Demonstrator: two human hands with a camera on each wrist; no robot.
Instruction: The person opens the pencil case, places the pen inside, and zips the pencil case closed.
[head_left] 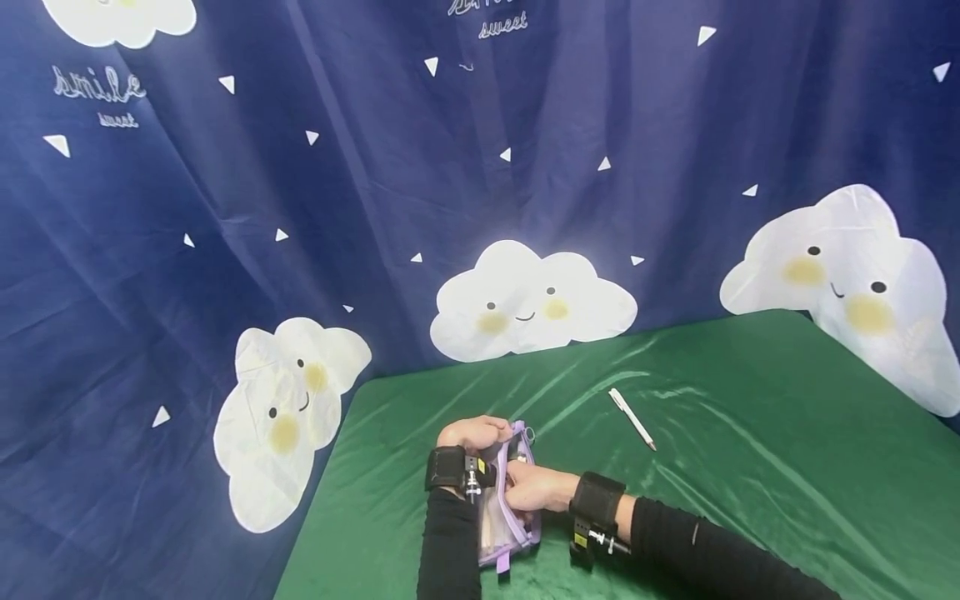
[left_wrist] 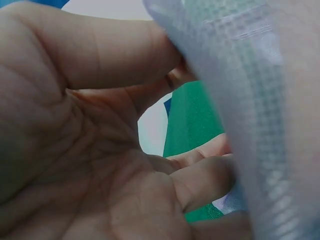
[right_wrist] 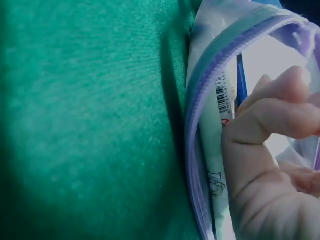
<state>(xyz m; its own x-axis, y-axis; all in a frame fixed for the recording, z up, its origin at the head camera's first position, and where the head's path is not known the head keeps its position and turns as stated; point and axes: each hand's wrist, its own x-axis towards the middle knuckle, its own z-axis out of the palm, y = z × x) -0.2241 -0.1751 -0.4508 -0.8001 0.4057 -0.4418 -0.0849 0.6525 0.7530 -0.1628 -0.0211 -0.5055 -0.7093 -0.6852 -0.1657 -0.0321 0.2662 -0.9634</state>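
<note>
A see-through zipper pouch with purple trim (head_left: 513, 523) lies on the green cloth, its zipper undone. My left hand (head_left: 474, 432) grips the pouch at its far end. In the left wrist view, the thumb of the left hand (left_wrist: 110, 125) presses against the mesh side of the pouch (left_wrist: 260, 100). My right hand (head_left: 536, 487) reaches into the pouch's mouth. In the right wrist view, the fingers of the right hand (right_wrist: 265, 150) are bent inside it, beside a pale item with a barcode (right_wrist: 222, 95) and a blue strip (right_wrist: 241, 80). Whether those fingers hold anything is hidden.
A white pen (head_left: 632, 418) lies on the green cloth (head_left: 750, 433) to the right of the pouch. Behind the table hangs a dark blue curtain (head_left: 525, 192) printed with clouds. A small ring (head_left: 531, 434) hangs at the pouch's far end.
</note>
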